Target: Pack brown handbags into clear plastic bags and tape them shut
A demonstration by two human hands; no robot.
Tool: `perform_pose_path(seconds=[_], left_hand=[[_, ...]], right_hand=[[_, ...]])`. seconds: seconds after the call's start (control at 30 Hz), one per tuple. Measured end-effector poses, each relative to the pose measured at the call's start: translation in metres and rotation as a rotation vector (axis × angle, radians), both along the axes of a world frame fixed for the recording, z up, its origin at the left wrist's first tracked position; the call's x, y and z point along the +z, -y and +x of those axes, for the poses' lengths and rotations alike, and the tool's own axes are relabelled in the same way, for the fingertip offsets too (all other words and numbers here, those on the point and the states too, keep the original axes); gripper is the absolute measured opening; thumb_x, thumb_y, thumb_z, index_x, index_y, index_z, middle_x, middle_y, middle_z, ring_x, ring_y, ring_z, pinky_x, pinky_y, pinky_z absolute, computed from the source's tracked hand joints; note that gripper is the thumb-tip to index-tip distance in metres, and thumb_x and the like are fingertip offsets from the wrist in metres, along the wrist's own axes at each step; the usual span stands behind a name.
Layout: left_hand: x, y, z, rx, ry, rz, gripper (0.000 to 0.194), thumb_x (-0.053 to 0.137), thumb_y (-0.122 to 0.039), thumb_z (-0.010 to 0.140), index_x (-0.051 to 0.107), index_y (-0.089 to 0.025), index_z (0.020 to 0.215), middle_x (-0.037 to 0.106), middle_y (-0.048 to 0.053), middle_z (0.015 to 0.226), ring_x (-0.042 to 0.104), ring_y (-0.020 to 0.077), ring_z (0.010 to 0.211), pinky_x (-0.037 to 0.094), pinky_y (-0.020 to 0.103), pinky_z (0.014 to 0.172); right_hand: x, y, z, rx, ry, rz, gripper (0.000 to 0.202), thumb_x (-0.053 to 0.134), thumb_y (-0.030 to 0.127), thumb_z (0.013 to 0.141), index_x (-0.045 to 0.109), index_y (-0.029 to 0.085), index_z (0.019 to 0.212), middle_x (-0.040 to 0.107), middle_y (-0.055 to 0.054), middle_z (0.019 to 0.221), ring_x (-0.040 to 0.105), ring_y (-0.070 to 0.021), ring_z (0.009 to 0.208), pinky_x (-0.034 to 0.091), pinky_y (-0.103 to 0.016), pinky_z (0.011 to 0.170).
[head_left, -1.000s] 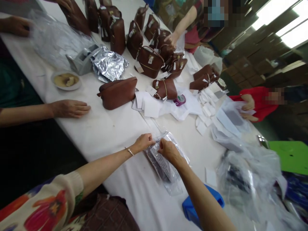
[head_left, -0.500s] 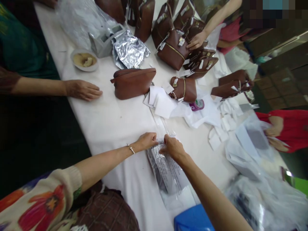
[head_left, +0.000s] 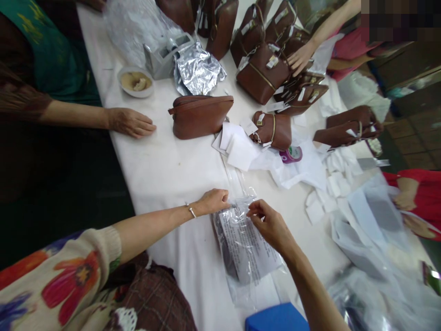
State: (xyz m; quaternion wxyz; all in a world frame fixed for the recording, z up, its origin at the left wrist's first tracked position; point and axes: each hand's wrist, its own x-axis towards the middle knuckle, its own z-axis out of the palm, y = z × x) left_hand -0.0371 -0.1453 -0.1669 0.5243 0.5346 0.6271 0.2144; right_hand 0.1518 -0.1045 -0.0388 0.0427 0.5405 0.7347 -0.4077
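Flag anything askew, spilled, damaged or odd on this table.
Two untidy spots: small white paper-like pieces lie scattered at odd angles on the white cloth-covered table, and shiny silver foil lies crumpled beside a grey box-like holder. No spill or damage is visible.

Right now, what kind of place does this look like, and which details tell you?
Probably a bag workshop or packing room: brown bags with white tags crowd a cloth-covered table, and a printed clear plastic packet lies before the wearer's hands.
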Motion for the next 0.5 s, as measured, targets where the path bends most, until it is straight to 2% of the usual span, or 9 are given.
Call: perform_pose_path(seconds=[0.07,0.13,0.2,0.3,0.37,0.43,0.5], left_hand=[[0.000,0.000,0.000,0.000,0.000,0.003,0.017,0.068,-0.026,0.073,0.054,-0.019,0.067,0.054,-0.005,0.062,0.048,0.0130,0.059,0.027,0.025,0.053],[0.000,0.000,0.000,0.002,0.000,0.007,0.016,0.067,-0.026,0.074,0.055,-0.019,0.067,0.054,-0.004,0.063,0.048,0.0131,0.059,0.027,0.025,0.053],[0.000,0.000,0.000,0.008,-0.002,0.009,0.016,0.067,-0.027,0.074,0.055,-0.019,0.067,0.054,-0.004,0.063,0.048,0.0133,0.059,0.027,0.025,0.053],[0.003,0.001,0.000,0.020,-0.008,0.004,0.017,0.068,-0.027,0.074,0.055,-0.019,0.067,0.054,-0.004,0.062,0.047,0.0135,0.059,0.027,0.025,0.054],[0.005,0.002,-0.001,0.025,-0.009,0.003,0.018,0.069,-0.027,0.074,0.055,-0.019,0.067,0.053,-0.004,0.062,0.047,0.0135,0.058,0.027,0.025,0.054],[0.004,0.003,0.000,0.028,-0.010,0.010,0.018,0.070,-0.027,0.073,0.054,-0.019,0.067,0.054,-0.004,0.061,0.047,0.0133,0.058,0.027,0.025,0.054],[0.001,0.003,0.001,0.024,-0.013,0.025,0.020,0.070,-0.027,0.074,0.054,-0.019,0.066,0.054,-0.004,0.061,0.047,0.0130,0.058,0.027,0.025,0.053]], right_hand=[[0.003,0.010,-0.006,0.048,-0.094,-0.092,0.030,0.052,0.021,0.080,0.060,0.023,0.108,0.072,0.000,0.092,0.060,-0.0138,0.070,0.046,-0.029,0.069],[0.000,0.020,-0.011,0.017,-0.193,-0.230,0.044,0.055,0.023,0.081,0.057,0.025,0.125,0.071,-0.002,0.097,0.058,-0.0131,0.070,0.047,-0.028,0.066],[-0.003,0.028,-0.014,-0.138,-0.299,-0.394,0.059,0.062,0.027,0.078,0.050,0.027,0.136,0.069,-0.006,0.111,0.062,-0.0158,0.079,0.050,-0.027,0.061],[-0.005,0.044,-0.014,-0.458,-0.486,-0.578,0.074,0.073,0.031,0.075,0.043,0.031,0.142,0.055,-0.012,0.141,0.063,-0.0279,0.111,0.059,-0.035,0.065],[-0.004,0.062,-0.015,-0.640,-0.618,-0.558,0.077,0.074,0.033,0.077,0.039,0.034,0.145,0.044,-0.012,0.151,0.053,-0.0332,0.129,0.061,-0.044,0.077],[-0.009,0.083,-0.016,-0.790,-0.725,-0.431,0.077,0.072,0.035,0.080,0.036,0.037,0.147,0.038,-0.011,0.155,0.046,-0.0345,0.135,0.059,-0.049,0.084],[-0.020,0.103,-0.018,-0.882,-0.771,-0.303,0.077,0.068,0.038,0.083,0.030,0.038,0.150,0.033,-0.010,0.159,0.041,-0.0337,0.140,0.057,-0.051,0.090]])
